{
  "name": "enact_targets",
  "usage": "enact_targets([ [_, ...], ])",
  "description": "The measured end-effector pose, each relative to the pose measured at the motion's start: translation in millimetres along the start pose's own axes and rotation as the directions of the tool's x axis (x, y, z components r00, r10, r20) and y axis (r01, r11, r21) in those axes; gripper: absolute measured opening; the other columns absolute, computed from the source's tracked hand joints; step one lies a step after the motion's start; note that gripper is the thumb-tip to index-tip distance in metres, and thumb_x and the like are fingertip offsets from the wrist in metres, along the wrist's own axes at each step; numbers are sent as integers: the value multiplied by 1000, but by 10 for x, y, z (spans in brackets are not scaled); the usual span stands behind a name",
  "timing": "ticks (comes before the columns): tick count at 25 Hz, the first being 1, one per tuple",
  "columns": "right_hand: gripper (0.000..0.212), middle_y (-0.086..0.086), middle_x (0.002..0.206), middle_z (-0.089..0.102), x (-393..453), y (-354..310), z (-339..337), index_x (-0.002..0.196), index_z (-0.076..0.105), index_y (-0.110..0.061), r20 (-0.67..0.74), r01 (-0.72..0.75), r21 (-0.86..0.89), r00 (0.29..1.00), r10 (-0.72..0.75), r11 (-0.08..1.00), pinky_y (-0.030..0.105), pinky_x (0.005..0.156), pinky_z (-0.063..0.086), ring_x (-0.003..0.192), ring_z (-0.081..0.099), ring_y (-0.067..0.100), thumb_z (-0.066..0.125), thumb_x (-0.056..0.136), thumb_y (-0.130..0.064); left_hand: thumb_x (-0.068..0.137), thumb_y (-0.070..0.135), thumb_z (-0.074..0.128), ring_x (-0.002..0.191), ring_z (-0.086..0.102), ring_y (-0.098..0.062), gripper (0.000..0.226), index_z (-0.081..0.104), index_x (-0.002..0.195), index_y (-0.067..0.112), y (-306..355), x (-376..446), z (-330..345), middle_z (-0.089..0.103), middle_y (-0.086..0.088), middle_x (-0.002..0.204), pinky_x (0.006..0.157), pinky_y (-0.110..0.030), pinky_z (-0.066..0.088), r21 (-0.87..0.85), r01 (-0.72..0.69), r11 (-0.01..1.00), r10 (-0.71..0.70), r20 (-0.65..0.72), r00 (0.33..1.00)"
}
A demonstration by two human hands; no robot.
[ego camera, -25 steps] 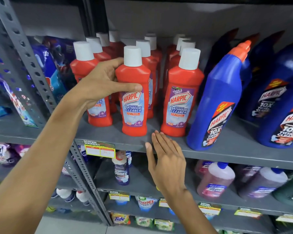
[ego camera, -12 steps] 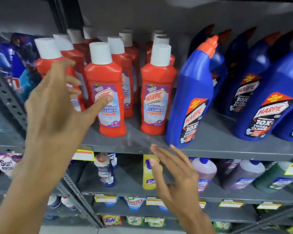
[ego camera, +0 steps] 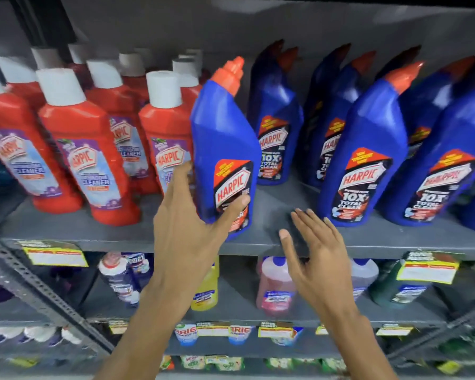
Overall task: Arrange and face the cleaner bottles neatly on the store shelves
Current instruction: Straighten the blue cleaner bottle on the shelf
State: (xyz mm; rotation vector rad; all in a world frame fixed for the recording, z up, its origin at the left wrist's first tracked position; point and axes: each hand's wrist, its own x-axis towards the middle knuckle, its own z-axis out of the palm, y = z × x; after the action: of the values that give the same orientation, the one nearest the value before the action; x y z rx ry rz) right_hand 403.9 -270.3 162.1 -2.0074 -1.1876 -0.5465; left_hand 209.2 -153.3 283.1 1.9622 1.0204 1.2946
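A blue Harpic bottle with an orange cap stands at the front edge of the grey shelf, leaning slightly. My left hand wraps its lower part, thumb across the label and fingers on its left side. My right hand hovers open, fingers spread, just in front of the shelf edge to the right of that bottle. Rows of red Harpic bathroom cleaner bottles with white caps fill the left part of the shelf. More blue Harpic bottles stand to the right, labels facing out.
A bare gap of shelf lies between the held bottle and the blue bottles to the right. Yellow price tags hang on the shelf edge. Lower shelves hold pink and yellow cleaner bottles and detergent packs. A perforated steel upright slants at the left.
My left hand let go of the red bottle, moved right and closed around the front blue bottle. My right hand moved right along the shelf edge. The view shifted right.
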Motion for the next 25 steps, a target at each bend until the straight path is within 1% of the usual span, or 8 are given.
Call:
enact_targets([
  [2,58,5,148,73,-31,83,53,141,75,-7,-1,29,-36,1000,-29,999,43,127,44,145,64,23,54,110,-51,76,50,92,100,77,-13,73,55,134,25,-41,23,23,75,16,114,90,-44,65,8,24,1000,-24,-16,1000],
  [5,55,6,143,76,-39,85,96,137,78,-6,-53,36,-58,998,-39,998,40,124,46,141,68,22,56,108,-48,71,42,95,97,78,1,71,61,131,27,-96,98,24,79,24,105,84,-31,67,-176,108,978,-96,76,992],
  [7,54,7,142,76,-38,53,94,135,79,-6,-69,30,-80,997,-36,996,38,122,47,139,69,22,57,107,-47,72,30,96,102,79,0,72,62,135,26,-54,143,84,81,18,113,83,-22,66,-280,138,950,-92,170,981],
  [9,55,8,142,76,-36,17,80,134,79,-4,-77,15,-106,997,-24,994,38,122,47,138,70,23,57,106,-47,75,20,96,105,80,-3,72,62,138,23,-10,198,212,81,10,119,84,-20,65,-323,143,936,-61,250,966],
  [13,57,8,144,75,-84,-51,45,137,77,-4,-78,-23,-148,997,11,989,38,124,42,139,69,24,56,107,-48,78,16,94,107,79,-1,63,60,124,42,30,276,443,81,18,113,81,-16,63,-360,126,924,1,332,943],
  [16,57,7,146,74,-107,-103,34,139,76,-6,-71,-40,-156,997,29,987,40,125,45,141,68,23,56,107,-48,81,15,92,109,79,-1,62,59,131,35,-4,333,507,80,15,117,82,-18,64,-373,134,918,19,378,926],
  [21,55,8,146,74,-99,-108,45,138,77,-5,-85,-52,-141,996,40,989,45,122,50,140,69,24,59,106,-46,82,16,91,111,78,-1,71,57,145,21,-30,342,555,78,13,121,84,-19,64,-360,135,923,11,376,926],
  [25,54,8,147,74,-95,-127,41,138,77,-5,-77,-62,-111,996,54,992,44,123,49,141,68,24,61,105,-46,75,29,95,110,78,-2,78,60,144,20,-64,362,540,79,9,122,90,-29,68,-264,124,957,-21,361,932],
])
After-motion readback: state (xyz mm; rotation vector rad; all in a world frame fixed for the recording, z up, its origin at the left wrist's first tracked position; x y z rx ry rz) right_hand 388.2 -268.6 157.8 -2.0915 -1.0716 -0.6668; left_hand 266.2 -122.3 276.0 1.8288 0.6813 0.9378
